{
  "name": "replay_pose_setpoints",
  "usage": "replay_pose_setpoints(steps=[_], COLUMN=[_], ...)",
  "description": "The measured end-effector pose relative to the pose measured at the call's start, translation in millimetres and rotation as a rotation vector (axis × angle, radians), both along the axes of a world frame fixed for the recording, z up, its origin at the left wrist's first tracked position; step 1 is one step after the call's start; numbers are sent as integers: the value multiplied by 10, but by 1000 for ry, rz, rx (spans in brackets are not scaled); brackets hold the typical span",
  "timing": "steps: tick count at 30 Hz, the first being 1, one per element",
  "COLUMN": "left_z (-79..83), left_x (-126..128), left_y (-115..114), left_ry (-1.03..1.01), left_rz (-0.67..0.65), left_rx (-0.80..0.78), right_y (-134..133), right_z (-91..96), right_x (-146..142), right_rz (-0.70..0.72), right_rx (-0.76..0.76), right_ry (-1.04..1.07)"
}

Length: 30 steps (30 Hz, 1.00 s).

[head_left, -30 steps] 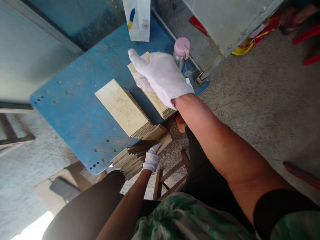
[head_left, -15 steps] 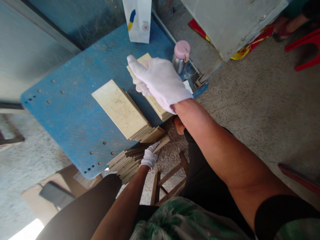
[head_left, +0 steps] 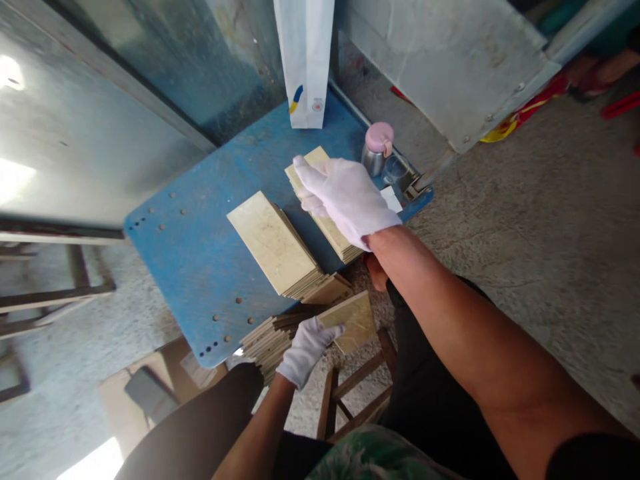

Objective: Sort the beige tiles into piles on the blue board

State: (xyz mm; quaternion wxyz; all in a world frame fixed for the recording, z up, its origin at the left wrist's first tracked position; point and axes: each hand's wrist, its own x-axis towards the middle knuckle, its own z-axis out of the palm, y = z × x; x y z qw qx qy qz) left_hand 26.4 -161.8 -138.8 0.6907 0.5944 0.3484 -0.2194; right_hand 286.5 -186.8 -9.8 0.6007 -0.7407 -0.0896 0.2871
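My left hand (head_left: 305, 350), in a white glove, grips one thin beige rectangular board (head_left: 353, 320) by its left end, thumb across its face. Just left of that hand, a row of similar boards (head_left: 267, 343) stands on edge by the table's near side. My right hand (head_left: 347, 197), also gloved, hovers over or rests on a second stack of boards (head_left: 333, 230); I cannot tell which. Its fingers are curled with the thumb stretched forward, and their inner side is hidden. Between the hands lies a larger stack (head_left: 273, 243), with a few boards leaning at its near end.
The blue table (head_left: 200, 193) carries a white paper bag (head_left: 307, 87), a steel bottle with a pink lid (head_left: 375, 150) and a clear cup (head_left: 396, 171). Below are a wooden stool (head_left: 357, 383) and a cardboard box (head_left: 120, 393) with a dark flat object on it.
My left hand has drawn one board rightward, away from the upright row, and its broad face now shows. The view has shifted; my right hand keeps its pose over the stack.
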Motion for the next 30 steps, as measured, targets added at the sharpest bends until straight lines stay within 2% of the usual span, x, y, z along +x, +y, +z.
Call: replay_pose_setpoints(steps=[2,4,6,8,10,12,18,24,27,30], left_z=[317,586,763,834,830,796,654,377,364,416], left_x=[-12,-14,4,56,152,290,792,1099,1192,1275], left_y=[87,183,290,421,585,774,1321,1665,1704,1699], left_ry=[26,3,-35,-62,-86,-104,-44,-13,13,88], left_rz=[59,139,298,496,660,758,844,706,657,579], left_rx=[-49,-2,74,130,178,236,344,423,475,597], right_y=[-16,-22,-24,-28,-36,-41,-34,-25,-11,-1], right_z=[32,35,32,40,58,78,80,43,17,9], right_x=[-2,6,16,22,22,18,18,19,13,4], right_rz=[-13,-21,-26,-36,-47,-51,-52,-21,-21,-19], right_rx=[36,54,63,68,72,77,58,60,57,51], right_ry=[1,17,37,55,74,93,66,8,-2,-2])
